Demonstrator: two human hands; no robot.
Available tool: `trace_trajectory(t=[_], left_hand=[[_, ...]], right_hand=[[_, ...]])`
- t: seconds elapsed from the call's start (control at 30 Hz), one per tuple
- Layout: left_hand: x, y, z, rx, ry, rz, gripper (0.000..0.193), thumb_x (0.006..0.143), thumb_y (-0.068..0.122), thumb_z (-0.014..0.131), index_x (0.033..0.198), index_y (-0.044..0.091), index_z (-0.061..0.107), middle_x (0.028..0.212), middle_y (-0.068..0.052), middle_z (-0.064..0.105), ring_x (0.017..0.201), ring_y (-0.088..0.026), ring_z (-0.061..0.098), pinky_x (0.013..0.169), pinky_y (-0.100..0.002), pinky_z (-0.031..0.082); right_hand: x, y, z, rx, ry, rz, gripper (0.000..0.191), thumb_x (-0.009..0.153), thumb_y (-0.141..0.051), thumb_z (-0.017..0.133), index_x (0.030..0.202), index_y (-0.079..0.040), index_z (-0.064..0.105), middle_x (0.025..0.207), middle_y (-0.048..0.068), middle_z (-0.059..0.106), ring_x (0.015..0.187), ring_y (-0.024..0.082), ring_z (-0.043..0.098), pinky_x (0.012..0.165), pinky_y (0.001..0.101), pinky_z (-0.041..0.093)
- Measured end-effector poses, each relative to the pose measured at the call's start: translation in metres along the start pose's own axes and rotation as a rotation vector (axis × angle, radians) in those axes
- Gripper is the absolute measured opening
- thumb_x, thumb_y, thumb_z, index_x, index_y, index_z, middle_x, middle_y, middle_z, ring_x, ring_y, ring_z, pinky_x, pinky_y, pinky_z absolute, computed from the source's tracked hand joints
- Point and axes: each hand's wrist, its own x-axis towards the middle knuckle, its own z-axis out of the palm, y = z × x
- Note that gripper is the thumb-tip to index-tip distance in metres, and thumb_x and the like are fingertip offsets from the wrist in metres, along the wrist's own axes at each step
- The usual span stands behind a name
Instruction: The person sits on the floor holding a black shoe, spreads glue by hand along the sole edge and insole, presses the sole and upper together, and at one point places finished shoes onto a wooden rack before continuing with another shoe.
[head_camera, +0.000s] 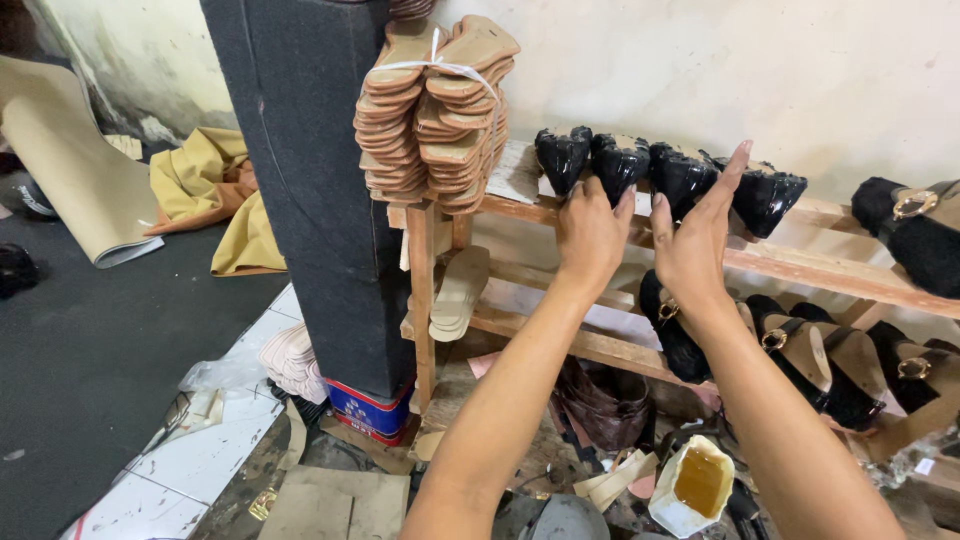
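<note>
Black shoes (620, 162) touch both hands' fingertips (585, 190).

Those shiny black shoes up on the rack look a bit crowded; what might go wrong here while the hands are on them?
1. The glossy black shoes sit toe-out at the front edge of the wooden rack; a nudge from the left hand or right hand might tip one off.
2. An open container of amber liquid lies on the floor below, so a falling shoe could land in it.
3. The tied bundle of tan insoles overhangs the rack's corner and may slide if bumped.
</note>
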Motion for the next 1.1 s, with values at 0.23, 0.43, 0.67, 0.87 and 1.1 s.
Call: trace_trajectory(t=[0.23,0.43,0.67,0.87,1.1], left_hand=[[0.000,-0.008,0.002,-0.080,0.003,0.002,0.043,0.087,0.032,0.078,0.104,-0.006,0.065,0.099,-0.028,0.069,0.088,-0.046,0.069,0.078,-0.051,0.057],[-0.003,-0.006,-0.008,-0.109,0.006,0.024,0.049,0.083,0.026,0.080,0.117,-0.006,0.064,0.105,-0.029,0.070,0.093,-0.047,0.069,0.078,-0.051,0.056],[-0.037,-0.003,-0.037,-0.359,-0.179,-0.072,0.061,0.090,0.010,0.072,0.144,-0.003,0.048,0.116,-0.022,0.068,0.086,-0.027,0.072,0.075,-0.038,0.060],[-0.249,-0.052,-0.095,-0.322,-0.471,-0.312,0.052,0.088,0.008,0.070,0.138,0.007,0.058,0.115,-0.010,0.070,0.085,-0.019,0.072,0.075,-0.035,0.061],[-0.344,-0.108,-0.069,0.062,-1.119,-0.861,0.054,0.085,0.008,0.072,0.138,0.005,0.058,0.116,-0.011,0.070,0.089,-0.020,0.072,0.078,-0.036,0.061]], right_hand=[[-0.041,-0.027,-0.041,-0.266,0.151,0.022,0.096,0.101,-0.006,0.073,0.167,-0.003,0.003,0.143,0.020,0.041,0.121,0.032,0.049,0.108,0.0438,0.042],[-0.043,-0.003,-0.072,-0.139,0.300,0.032,0.096,0.099,0.003,0.070,0.167,0.001,0.002,0.138,0.018,0.036,0.123,0.027,0.044,0.114,0.0414,0.040],[-0.108,-0.024,-0.096,-0.014,0.225,0.079,0.087,0.097,0.006,0.065,0.168,-0.003,0.014,0.147,0.022,0.042,0.120,0.028,0.053,0.107,0.0406,0.047],[-0.174,-0.014,-0.124,0.057,0.208,0.206,0.086,0.089,0.006,0.064,0.161,-0.004,0.018,0.129,0.018,0.054,0.113,0.024,0.057,0.096,0.0369,0.049],[-0.112,0.090,-0.189,-0.149,0.426,0.146,0.099,0.103,0.008,0.065,0.169,-0.009,-0.007,0.148,0.023,0.050,0.133,0.029,0.053,0.120,0.0411,0.045]])
